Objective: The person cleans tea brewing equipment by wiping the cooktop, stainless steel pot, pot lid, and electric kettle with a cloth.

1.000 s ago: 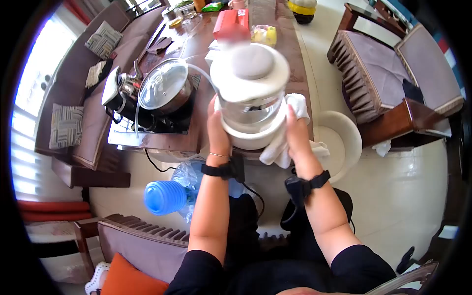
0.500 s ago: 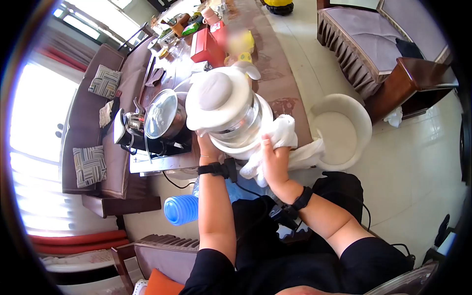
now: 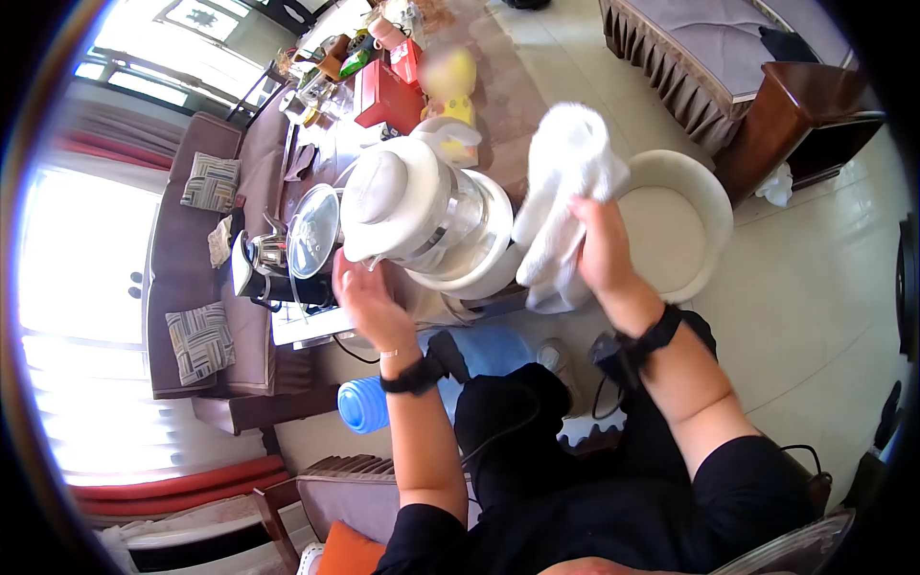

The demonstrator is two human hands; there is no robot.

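A glass electric kettle (image 3: 455,235) with a white lid and a white base stands at the near end of the table, leaning left in my view. My right hand (image 3: 609,251) grips a bunched white cloth (image 3: 565,177) and holds it up to the right of the kettle. My left hand (image 3: 372,302) is at the kettle's near left side, fingers apart and holding nothing. Whether its fingertips touch the kettle I cannot tell.
Left of the kettle sits a pot with a glass lid (image 3: 313,230), beside a metal teapot (image 3: 272,247). Red boxes (image 3: 385,96) stand farther back. To the right is a large white basin (image 3: 671,230). A blue water bottle (image 3: 364,404) lies below the table edge.
My right hand has lifted the cloth away from the kettle, up and to the right. My left hand has come off the kettle's underside and moved slightly left, its fingers opening.
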